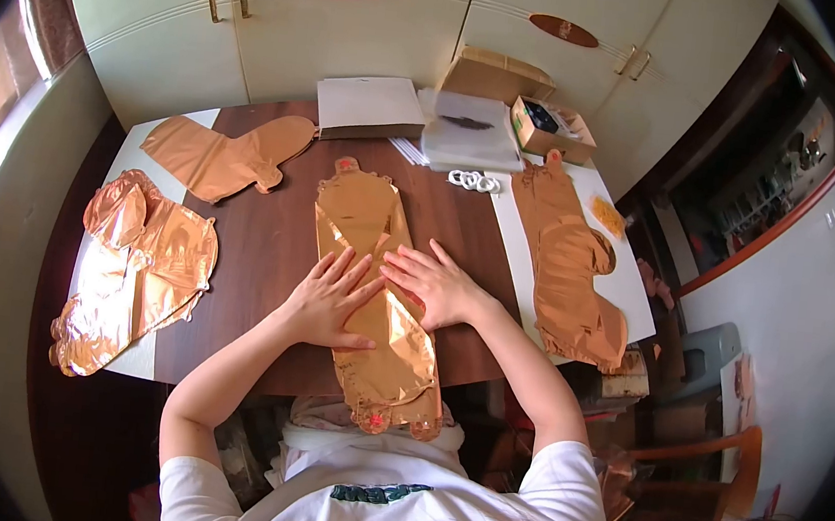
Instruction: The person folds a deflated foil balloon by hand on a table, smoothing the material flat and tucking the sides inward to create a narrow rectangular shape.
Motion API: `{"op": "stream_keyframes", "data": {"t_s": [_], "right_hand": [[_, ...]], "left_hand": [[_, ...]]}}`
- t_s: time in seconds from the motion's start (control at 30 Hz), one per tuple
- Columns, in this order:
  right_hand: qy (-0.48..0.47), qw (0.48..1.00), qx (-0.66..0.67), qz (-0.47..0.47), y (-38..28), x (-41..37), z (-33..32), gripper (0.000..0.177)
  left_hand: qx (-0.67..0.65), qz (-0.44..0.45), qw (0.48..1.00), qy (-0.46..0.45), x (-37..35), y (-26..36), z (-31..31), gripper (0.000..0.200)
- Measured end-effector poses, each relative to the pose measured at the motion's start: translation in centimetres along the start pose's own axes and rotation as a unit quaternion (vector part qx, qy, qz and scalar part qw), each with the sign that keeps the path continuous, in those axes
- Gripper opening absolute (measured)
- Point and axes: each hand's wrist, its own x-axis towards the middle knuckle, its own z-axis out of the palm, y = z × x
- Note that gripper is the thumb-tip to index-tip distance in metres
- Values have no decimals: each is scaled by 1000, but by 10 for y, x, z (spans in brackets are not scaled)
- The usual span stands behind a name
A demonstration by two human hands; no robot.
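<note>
A folded rose-gold foil balloon lies lengthwise on the brown table, its near end reaching past the front edge. My left hand rests flat on its left side, fingers spread. On its right side lies my right hand, fingers also spread and palm down. The two hands' fingertips almost meet over the middle of the foil. Neither hand grips anything. Small red marks show at both ends of this balloon.
More flat foil balloons lie around: one at far left, a crumpled one at near left, another on the right. At the back are a white paper stack, clear plastic bags, white rings, a small box and yellow bands.
</note>
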Motion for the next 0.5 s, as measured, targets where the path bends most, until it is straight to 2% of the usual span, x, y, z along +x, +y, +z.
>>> {"op": "stream_keyframes", "data": {"t_s": [0.23, 0.33, 0.5], "right_hand": [[-44, 999, -28, 7, -2, 1, -4, 112], [-63, 998, -27, 15, -6, 2, -11, 101], [33, 998, 42, 23, 3, 4, 5, 67]], "left_hand": [[-9, -7, 1000, -1, 0, 1, -2, 98], [-3, -4, 1000, -7, 1, 1, -1, 97], [-10, -6, 1000, -13, 0, 1, -1, 96]]}}
